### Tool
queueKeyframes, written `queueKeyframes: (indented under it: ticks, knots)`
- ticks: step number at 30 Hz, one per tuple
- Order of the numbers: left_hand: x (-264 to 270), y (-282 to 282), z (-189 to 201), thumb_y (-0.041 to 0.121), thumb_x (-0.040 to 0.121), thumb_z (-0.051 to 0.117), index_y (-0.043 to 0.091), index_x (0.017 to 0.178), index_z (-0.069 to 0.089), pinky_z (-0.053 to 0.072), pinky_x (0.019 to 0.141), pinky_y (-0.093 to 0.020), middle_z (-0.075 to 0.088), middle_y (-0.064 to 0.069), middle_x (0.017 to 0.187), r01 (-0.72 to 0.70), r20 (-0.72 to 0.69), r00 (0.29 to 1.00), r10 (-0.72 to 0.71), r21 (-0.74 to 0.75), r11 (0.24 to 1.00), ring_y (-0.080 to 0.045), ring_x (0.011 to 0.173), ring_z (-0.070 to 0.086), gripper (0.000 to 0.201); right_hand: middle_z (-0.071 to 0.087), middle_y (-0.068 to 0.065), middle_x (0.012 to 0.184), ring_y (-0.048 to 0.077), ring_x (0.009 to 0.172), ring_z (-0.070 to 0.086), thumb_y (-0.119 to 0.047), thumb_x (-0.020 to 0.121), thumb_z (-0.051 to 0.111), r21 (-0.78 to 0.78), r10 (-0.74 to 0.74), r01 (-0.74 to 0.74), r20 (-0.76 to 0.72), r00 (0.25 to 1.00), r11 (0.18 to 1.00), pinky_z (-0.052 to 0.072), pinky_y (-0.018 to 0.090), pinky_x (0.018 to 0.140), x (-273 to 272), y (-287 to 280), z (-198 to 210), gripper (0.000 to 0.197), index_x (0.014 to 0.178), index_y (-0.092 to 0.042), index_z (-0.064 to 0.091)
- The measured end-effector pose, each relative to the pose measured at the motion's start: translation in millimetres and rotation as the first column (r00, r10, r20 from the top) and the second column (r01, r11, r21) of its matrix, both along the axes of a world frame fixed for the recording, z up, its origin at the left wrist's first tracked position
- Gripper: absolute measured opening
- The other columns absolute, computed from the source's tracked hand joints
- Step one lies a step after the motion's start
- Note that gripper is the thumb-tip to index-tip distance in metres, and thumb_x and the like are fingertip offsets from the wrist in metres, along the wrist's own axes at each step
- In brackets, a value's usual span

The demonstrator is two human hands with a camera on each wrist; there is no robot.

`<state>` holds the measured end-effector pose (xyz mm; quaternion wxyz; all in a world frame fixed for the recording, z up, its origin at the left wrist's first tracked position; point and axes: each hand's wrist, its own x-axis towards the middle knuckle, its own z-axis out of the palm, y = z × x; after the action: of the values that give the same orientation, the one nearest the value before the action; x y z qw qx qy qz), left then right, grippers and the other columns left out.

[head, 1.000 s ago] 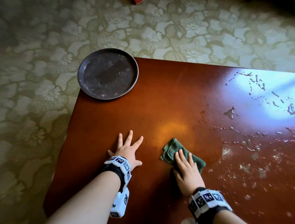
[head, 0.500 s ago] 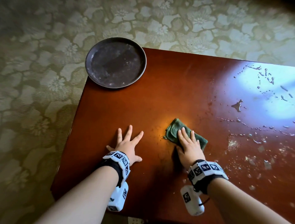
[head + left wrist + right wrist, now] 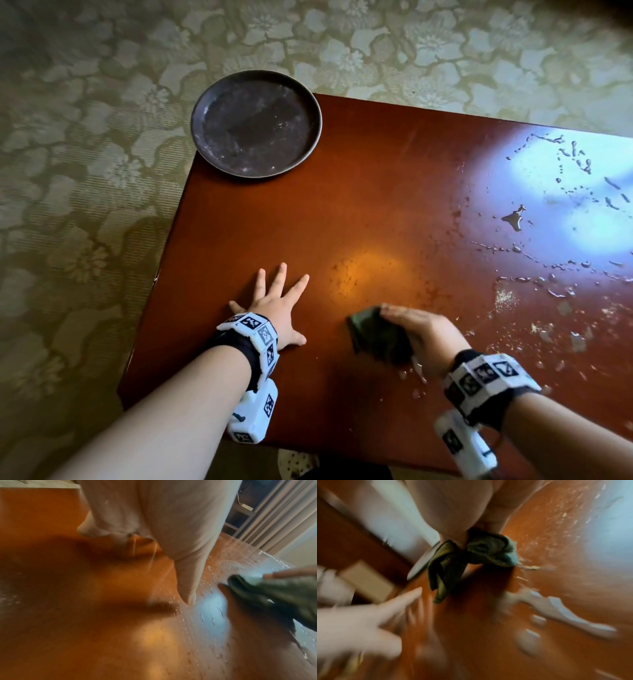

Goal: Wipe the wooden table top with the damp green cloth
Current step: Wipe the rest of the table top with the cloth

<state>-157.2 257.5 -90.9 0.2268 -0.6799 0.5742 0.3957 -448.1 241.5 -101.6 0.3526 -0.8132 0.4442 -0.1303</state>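
The floor [image 3: 85, 171] is covered with a pale green mat with a woven flower pattern, and the left wrist view shows long grey curtains [image 3: 281, 515] at the side of the room. On the mat stands the low table [image 3: 394, 192] with a glossy reddish-brown wooden top. Its left part looks mostly dry, while the right part carries water drops [image 3: 513, 219] and pale crumbs [image 3: 503, 296], so the wiping seems far from finished. A round dark metal tray [image 3: 256, 124] sits on the far left corner of the table, a little over the edge.

The left hand [image 3: 274, 308] lies flat on the wood with the fingers spread and holds nothing; it probably steadies the body. The right hand [image 3: 421, 332] is near the front edge, and the crumpled damp green cloth [image 3: 376, 337] is under it, touching the table. In the right wrist view the cloth [image 3: 471, 555] is bunched between thumb and fingers, so this hand grips it; the picture is blurred.

The cloth is likely light, soft and limp, a little heavy with water. It will fold easily, so it is better to hold it in the middle under the palm. The wet gloss may be slippery.
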Motion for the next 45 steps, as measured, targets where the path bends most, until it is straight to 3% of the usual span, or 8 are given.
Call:
queueKeyframes:
  ticks: [4,11,17,23,29,34,39,45]
  knots:
    - [17.8,15.7,0.4,0.048,0.077,0.079,0.056,0.146,-0.015,0.015,0.104,-0.080,-0.041,0.012,0.152,-0.078,0.045,0.996,0.078,0.012,0.997,-0.031,0.144,-0.032,0.117,0.064,0.005,0.120,0.029,0.099,0.064,0.006,0.083,0.052,0.036,-0.467,0.467,0.004,0.884,0.884,0.049,0.034,0.092,29.4,-35.4,9.9,0.044,0.117,-0.018,0.064]
    - [26.6,30.9,-6.1,0.046,0.078,0.079,0.058,0.147,-0.010,0.014,0.104,-0.079,-0.039,0.017,0.153,-0.103,0.002,0.995,0.103,-0.021,0.994,-0.028,0.143,-0.033,0.113,0.000,-0.003,0.157,0.033,0.142,-0.008,-0.016,0.093,0.042,0.170,-0.154,0.259,-0.465,0.872,0.951,0.007,0.050,0.113,120.4,-47.7,-10.6,0.062,0.148,-0.023,0.014]
    - [28.0,41.5,-7.4,0.049,0.080,0.075,0.051,0.151,-0.007,0.012,0.108,-0.075,-0.033,0.018,0.156,-0.135,-0.007,0.991,0.134,-0.071,0.988,-0.023,0.146,-0.028,0.108,0.021,-0.009,0.153,0.025,0.144,0.004,0.000,0.083,0.042,0.154,0.312,-0.277,-0.298,0.902,0.948,0.008,0.046,0.114,118.3,11.6,-13.1,0.065,0.141,-0.027,0.036]
    - [30.0,50.7,-0.6,0.041,0.078,0.080,0.053,0.149,-0.013,0.009,0.108,-0.075,-0.043,0.012,0.151,-0.025,-0.016,1.000,0.026,0.028,0.999,-0.029,0.142,-0.035,0.117,0.063,-0.005,0.121,0.025,0.109,0.062,-0.014,0.067,0.068,-0.016,0.687,-0.719,-0.280,0.670,0.695,0.054,0.041,0.080,51.3,39.0,-17.1,0.044,0.109,-0.027,0.068]
    - [12.0,60.1,1.4,0.039,0.076,0.082,0.058,0.146,-0.011,0.009,0.105,-0.079,-0.046,0.010,0.150,-0.020,-0.037,0.999,0.022,0.054,0.998,-0.034,0.139,-0.038,0.119,0.065,-0.006,0.115,0.005,0.111,0.056,0.003,0.074,0.052,-0.057,0.190,-0.192,-0.045,0.981,0.980,0.048,0.030,0.093,31.7,14.5,3.0,0.042,0.101,-0.022,0.073]
    - [8.8,58.2,1.9,0.035,0.074,0.085,0.060,0.146,-0.008,0.007,0.105,-0.079,-0.045,0.013,0.150,-0.061,-0.043,0.997,0.063,0.037,0.997,-0.033,0.140,-0.038,0.120,0.065,0.005,0.117,0.018,0.113,0.059,0.011,0.079,0.055,-0.054,-0.374,0.374,0.007,0.927,0.926,0.034,0.016,0.100,55.7,-29.7,15.1,0.043,0.109,-0.016,0.070]
    - [9.0,59.2,0.5,0.034,0.072,0.086,0.061,0.146,-0.007,0.006,0.105,-0.080,-0.045,0.014,0.149,-0.073,-0.043,0.996,0.075,0.040,0.997,-0.032,0.139,-0.040,0.122,0.014,-0.004,0.155,0.025,0.144,0.003,-0.010,0.094,0.043,0.158,-0.123,0.207,-0.427,0.896,0.965,0.014,0.041,0.114,86.0,-44.0,-1.9,0.057,0.145,-0.027,0.027]
    - [7.6,58.4,-1.9,0.036,0.069,0.088,0.062,0.144,-0.008,0.009,0.104,-0.080,-0.045,0.016,0.149,-0.083,-0.015,0.996,0.084,0.043,0.996,-0.032,0.139,-0.039,0.125,0.015,-0.010,0.155,0.023,0.144,0.005,-0.005,0.087,0.041,0.089,0.122,-0.095,-0.385,0.915,0.991,0.009,0.042,0.114,82.2,20.6,-12.8,0.064,0.144,-0.031,0.027]
